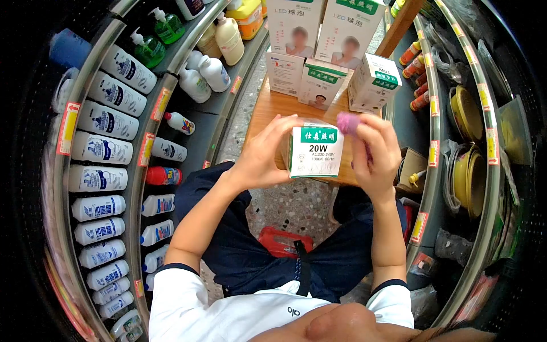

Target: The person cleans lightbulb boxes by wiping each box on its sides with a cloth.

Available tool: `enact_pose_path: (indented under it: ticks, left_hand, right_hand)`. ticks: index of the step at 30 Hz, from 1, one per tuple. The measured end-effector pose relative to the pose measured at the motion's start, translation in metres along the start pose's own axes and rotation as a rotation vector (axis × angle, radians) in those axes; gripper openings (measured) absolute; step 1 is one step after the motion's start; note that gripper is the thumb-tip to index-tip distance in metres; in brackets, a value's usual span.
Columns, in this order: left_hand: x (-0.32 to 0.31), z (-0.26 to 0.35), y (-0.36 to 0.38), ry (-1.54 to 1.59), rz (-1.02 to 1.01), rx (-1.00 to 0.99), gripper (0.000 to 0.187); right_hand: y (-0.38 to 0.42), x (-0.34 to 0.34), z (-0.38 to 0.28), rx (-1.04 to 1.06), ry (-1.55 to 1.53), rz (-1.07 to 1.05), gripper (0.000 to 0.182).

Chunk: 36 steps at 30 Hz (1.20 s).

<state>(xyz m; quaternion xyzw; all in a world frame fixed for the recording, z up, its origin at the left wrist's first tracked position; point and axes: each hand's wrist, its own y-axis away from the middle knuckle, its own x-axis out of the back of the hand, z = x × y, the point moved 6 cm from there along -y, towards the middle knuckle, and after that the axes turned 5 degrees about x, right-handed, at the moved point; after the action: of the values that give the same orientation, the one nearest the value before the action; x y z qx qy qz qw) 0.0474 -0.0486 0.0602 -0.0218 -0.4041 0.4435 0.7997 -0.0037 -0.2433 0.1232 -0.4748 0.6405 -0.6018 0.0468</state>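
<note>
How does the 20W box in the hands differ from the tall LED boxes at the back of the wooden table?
The 20W box is small and held up between the left hand and right hand; the tall LED boxes are larger and stand on the wooden table. They show a portrait; the 20W box's face shows text only. All are white with green.

left hand (259, 155) and right hand (376, 151) hold a white-and-green 20w cardboard bulb box (314, 151) above the wooden desk (273, 108); right grip also pinches a purple cloth (347, 122).
</note>
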Motion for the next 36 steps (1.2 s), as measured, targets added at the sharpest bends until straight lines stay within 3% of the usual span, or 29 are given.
enact_pose_path:
  ticks: [4,9,36]
  left_hand:
    - [0.001,-0.002,-0.001,-0.001,0.031,0.012,0.087]
    - [0.000,-0.003,-0.001,0.003,0.034,0.003,0.088]
    - [-0.006,0.005,-0.001,-0.027,0.028,-0.054,0.087]
  right_hand:
    - [0.006,-0.009,-0.029,0.198,-0.150,-0.174,0.025]
    - [0.019,-0.026,-0.055,0.371,-0.070,-0.324,0.038]
    - [-0.007,-0.029,-0.030,0.086,0.315,-0.092,0.035]
